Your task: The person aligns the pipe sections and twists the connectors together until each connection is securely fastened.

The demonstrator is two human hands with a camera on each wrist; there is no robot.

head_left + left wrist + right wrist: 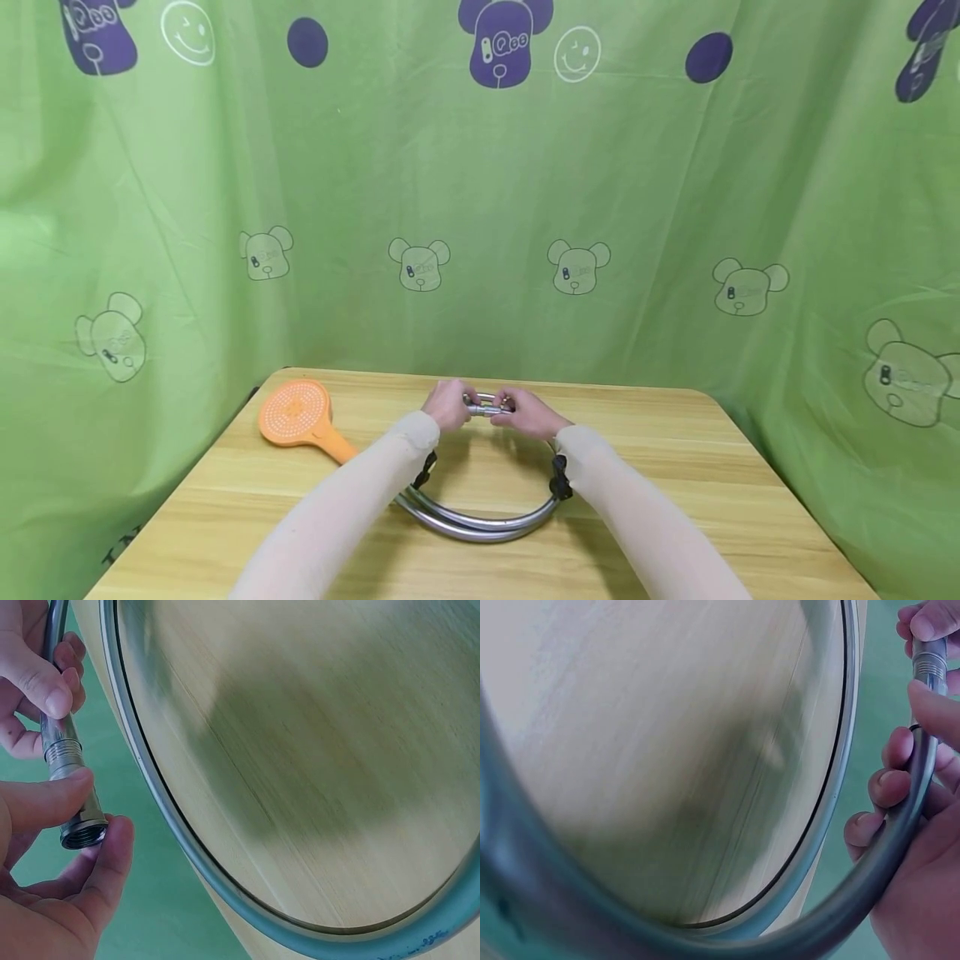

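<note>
A grey metallic shower hose [480, 533] lies coiled in a large loop, and its end is raised between both hands over the far part of the table. My left hand [448, 405] pinches the metal connector nut [84, 831] between thumb and fingers; its threaded open mouth shows in the left wrist view. Just beyond the nut, my right hand [922, 832] wraps its fingers round the hose next to the ridged collar [930, 666]. An orange shower head [296, 412] rests on the left, spray face up; my left forearm hides where its handle ends.
The wooden table [660, 492] carries the shower head and the hose loop. Green curtain [495, 183] with bear prints hangs behind and at both sides, close to the table's edges. Black straps [561, 479] sit at the wrists.
</note>
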